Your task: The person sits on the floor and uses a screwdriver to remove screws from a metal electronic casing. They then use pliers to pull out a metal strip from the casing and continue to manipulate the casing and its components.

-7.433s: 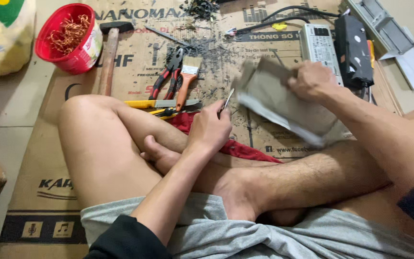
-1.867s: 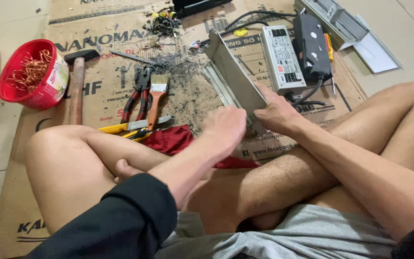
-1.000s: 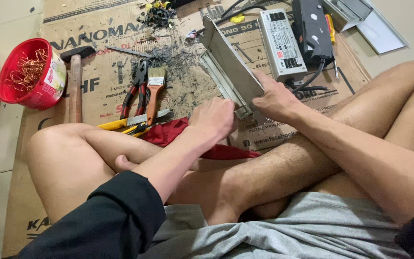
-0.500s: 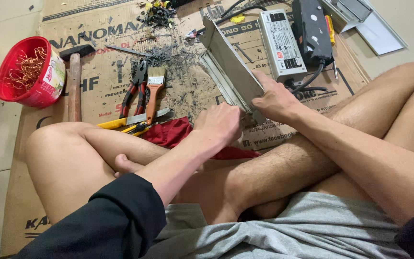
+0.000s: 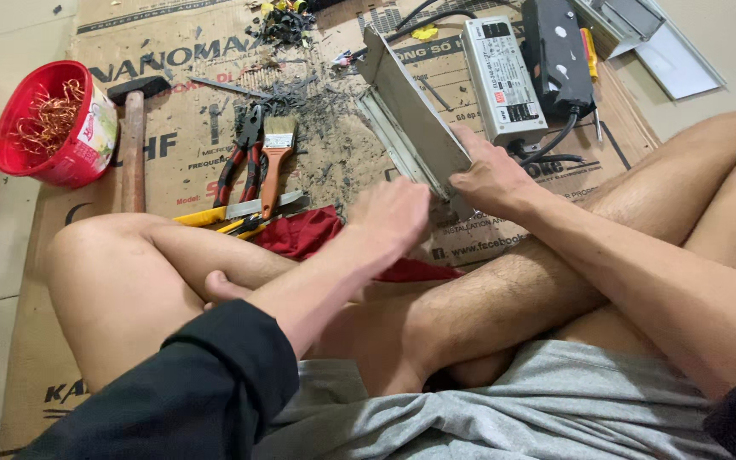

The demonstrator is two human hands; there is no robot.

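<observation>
I sit cross-legged on flattened cardboard (image 5: pixel 172 145). My right hand (image 5: pixel 491 175) grips the near end of a long grey metal housing (image 5: pixel 411 119) that stands tilted on its edge on the cardboard. My left hand (image 5: pixel 389 217) hovers by the housing's near lower corner, fingers curled loosely; whether it holds anything small is hidden. A red cloth (image 5: pixel 308 234) lies under my left hand, over my shin.
Red-handled pliers (image 5: pixel 244 158), an orange-handled brush (image 5: pixel 274 162), a yellow utility knife (image 5: pixel 215 215) and a hammer (image 5: pixel 134 140) lie left. A red tub of copper wire (image 5: pixel 53 123) stands far left. A silver power supply (image 5: pixel 500 77) and a black box (image 5: pixel 555 55) lie behind the housing.
The housing, earlier held up in my right hand, now rests on its edge on the cardboard. My left hand has moved slightly toward its near corner; the screwdriver-like tool is no longer visible.
</observation>
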